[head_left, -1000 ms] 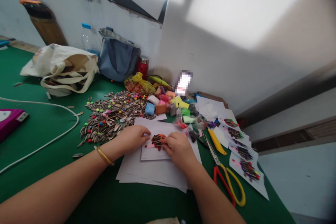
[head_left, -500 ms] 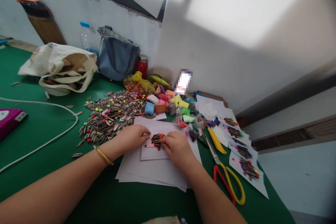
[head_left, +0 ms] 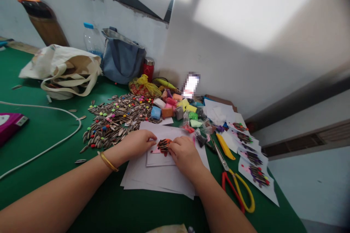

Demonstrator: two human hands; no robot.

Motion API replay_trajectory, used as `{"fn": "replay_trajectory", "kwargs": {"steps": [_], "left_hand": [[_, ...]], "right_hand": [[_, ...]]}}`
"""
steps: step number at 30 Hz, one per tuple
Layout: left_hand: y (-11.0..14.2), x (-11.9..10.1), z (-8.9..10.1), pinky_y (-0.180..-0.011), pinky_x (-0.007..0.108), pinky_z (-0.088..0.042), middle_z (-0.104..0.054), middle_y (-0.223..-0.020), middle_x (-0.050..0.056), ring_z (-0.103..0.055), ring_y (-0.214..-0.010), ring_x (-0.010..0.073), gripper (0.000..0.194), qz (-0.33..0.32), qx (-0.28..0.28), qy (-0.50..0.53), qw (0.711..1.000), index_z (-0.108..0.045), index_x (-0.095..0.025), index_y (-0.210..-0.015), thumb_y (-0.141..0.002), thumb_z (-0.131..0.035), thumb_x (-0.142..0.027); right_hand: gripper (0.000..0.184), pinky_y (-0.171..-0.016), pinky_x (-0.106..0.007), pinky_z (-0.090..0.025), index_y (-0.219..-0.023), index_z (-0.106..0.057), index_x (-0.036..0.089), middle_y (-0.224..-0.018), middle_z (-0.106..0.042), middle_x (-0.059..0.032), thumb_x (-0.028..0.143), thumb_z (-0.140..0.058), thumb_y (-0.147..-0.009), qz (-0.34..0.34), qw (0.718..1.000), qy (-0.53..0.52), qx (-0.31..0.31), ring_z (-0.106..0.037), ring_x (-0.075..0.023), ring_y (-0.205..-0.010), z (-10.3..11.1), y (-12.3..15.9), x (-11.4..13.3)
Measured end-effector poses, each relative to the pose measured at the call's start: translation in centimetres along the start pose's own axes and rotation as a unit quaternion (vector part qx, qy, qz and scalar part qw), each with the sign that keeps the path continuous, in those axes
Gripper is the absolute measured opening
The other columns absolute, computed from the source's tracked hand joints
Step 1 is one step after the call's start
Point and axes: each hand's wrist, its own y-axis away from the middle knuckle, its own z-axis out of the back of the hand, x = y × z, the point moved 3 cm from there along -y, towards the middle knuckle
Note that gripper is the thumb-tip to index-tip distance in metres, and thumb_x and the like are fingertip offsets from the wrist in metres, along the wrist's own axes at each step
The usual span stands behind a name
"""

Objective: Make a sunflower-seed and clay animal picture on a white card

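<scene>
On a small white card [head_left: 160, 160] lies a hedgehog-like figure [head_left: 164, 146] of orange-red clay with a pink front, stuck with striped sunflower seeds. My left hand [head_left: 140, 143] rests at the card's left edge, thumb and forefinger slightly apart beside the pink part. At the figure's right side, the fingers of my right hand [head_left: 186, 154] are pinched together against it; whatever they hold is hidden. Larger white sheets [head_left: 136, 178] lie under the card. A pile of sunflower seeds [head_left: 117, 116] mixed with small coloured balls spreads behind my left hand.
Coloured clay blocks [head_left: 167, 112] lie behind the sheets. Scissors [head_left: 232, 174] and a yellow cutter [head_left: 225, 146] are to the right, before several seed-covered cards [head_left: 257, 174]. Bags [head_left: 123, 58], a red flask [head_left: 148, 68] and a phone [head_left: 191, 84] stand at the back; a white cable [head_left: 62, 140] curves left.
</scene>
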Motion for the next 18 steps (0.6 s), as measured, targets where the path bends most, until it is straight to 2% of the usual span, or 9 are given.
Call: {"fn": "replay_trajectory", "kwargs": {"steps": [3, 5, 6, 8, 10, 11, 12, 15, 18], "left_hand": [[0.0, -0.3, 0.4, -0.087, 0.033, -0.05, -0.076, -0.101, 0.006, -0.067, -0.096, 0.0244, 0.026, -0.016, -0.04, 0.123, 0.992, -0.077, -0.022, -0.095, -0.082, -0.06, -0.036], [0.1, -0.7, 0.8, -0.071, 0.027, -0.052, -0.072, -0.082, 0.004, -0.065, -0.078, 0.0185, 0.025, -0.005, -0.061, 0.303, 0.951, -0.075, -0.02, -0.088, -0.083, -0.062, -0.04], [0.2, -0.9, 0.9, -0.058, 0.023, -0.049, -0.065, -0.069, 0.001, -0.06, -0.064, 0.0144, 0.027, 0.023, -0.062, 0.422, 0.904, -0.073, -0.018, -0.089, -0.085, -0.061, -0.042], [0.6, -1.5, 0.7, -0.04, 0.017, -0.036, -0.047, -0.054, -0.005, -0.043, -0.044, 0.0084, 0.034, 0.081, -0.02, 0.654, 0.752, -0.068, -0.016, -0.09, -0.092, -0.053, -0.046], [1.0, -2.4, 0.4, -0.042, 0.016, -0.041, -0.047, -0.058, -0.003, -0.047, -0.047, 0.0074, 0.039, 0.126, 0.018, 0.792, 0.597, -0.064, -0.014, -0.09, -0.098, -0.043, -0.046], [1.3, -2.8, 0.2, -0.05, 0.018, -0.049, -0.054, -0.065, 0.001, -0.054, -0.054, 0.0087, 0.041, 0.145, 0.016, 0.827, 0.543, -0.063, -0.013, -0.093, -0.1, -0.038, -0.045], [1.5, -3.1, 0.0, -0.059, 0.023, -0.055, -0.059, -0.072, 0.004, -0.06, -0.062, 0.0112, 0.043, 0.171, 0.012, 0.842, 0.512, -0.063, -0.013, -0.094, -0.101, -0.035, -0.046], [2.0, -4.1, -0.6, -0.08, 0.031, -0.059, -0.066, -0.094, 0.013, -0.068, -0.088, 0.0188, 0.049, 0.171, 0.03, 0.859, 0.482, -0.062, -0.013, -0.101, -0.1, -0.033, -0.052], [2.4, -5.0, -1.0, -0.086, 0.033, -0.057, -0.066, -0.111, 0.015, -0.067, -0.099, 0.0211, 0.056, 0.148, 0.072, 0.847, 0.506, -0.06, -0.014, -0.109, -0.097, -0.03, -0.06]], "right_hand": [[0.008, -0.078, -0.035, -0.034, -0.087, -0.072, 0.02, -0.085, -0.067, -0.0049, 0.015, -0.065, -0.088, 0.002, 1.0, -0.008, -0.012, -0.055, -0.0207, -0.083, 0.4, 0.1, -0.2], [0.009, -0.078, -0.035, -0.034, -0.086, -0.072, 0.021, -0.083, -0.067, -0.0044, 0.017, -0.064, -0.09, 0.007, 0.999, -0.02, -0.035, -0.054, -0.0201, -0.082, 0.8, 0.1, -0.4], [0.011, -0.078, -0.036, -0.034, -0.087, -0.072, 0.021, -0.083, -0.067, -0.0044, 0.019, -0.062, -0.091, 0.008, 0.998, -0.029, -0.051, -0.054, -0.0199, -0.081, 1.1, 0.2, -0.4], [0.015, -0.078, -0.036, -0.034, -0.088, -0.072, 0.021, -0.082, -0.067, -0.0047, 0.022, -0.058, -0.095, 0.007, 0.995, -0.049, -0.087, -0.055, -0.0197, -0.081, 1.7, 0.2, -0.1], [0.017, -0.079, -0.036, -0.034, -0.092, -0.071, 0.021, -0.084, -0.067, -0.0053, 0.025, -0.055, -0.097, 0.008, 0.99, -0.07, -0.12, -0.055, -0.0202, -0.083, 2.0, 0.2, 0.5], [0.017, -0.079, -0.037, -0.035, -0.094, -0.071, 0.021, -0.085, -0.067, -0.0055, 0.026, -0.055, -0.097, 0.012, 0.988, -0.081, -0.133, -0.055, -0.0205, -0.084, 2.1, 0.2, 0.9], [0.017, -0.08, -0.037, -0.035, -0.096, -0.071, 0.022, -0.088, -0.067, -0.0058, 0.028, -0.055, -0.097, 0.018, 0.985, -0.091, -0.142, -0.056, -0.0208, -0.086, 2.1, 0.2, 1.4], [0.017, -0.083, -0.038, -0.036, -0.104, -0.069, 0.023, -0.094, -0.069, -0.0059, 0.029, -0.055, -0.097, 0.036, 0.982, -0.106, -0.152, -0.056, -0.021, -0.09, 1.7, 0.1, 2.8], [0.021, -0.086, -0.039, -0.035, -0.112, -0.067, 0.023, -0.098, -0.069, -0.0067, 0.03, -0.054, -0.097, 0.033, 0.982, -0.106, -0.151, -0.057, -0.0216, -0.094, 1.3, 0.0, 3.3]]}}
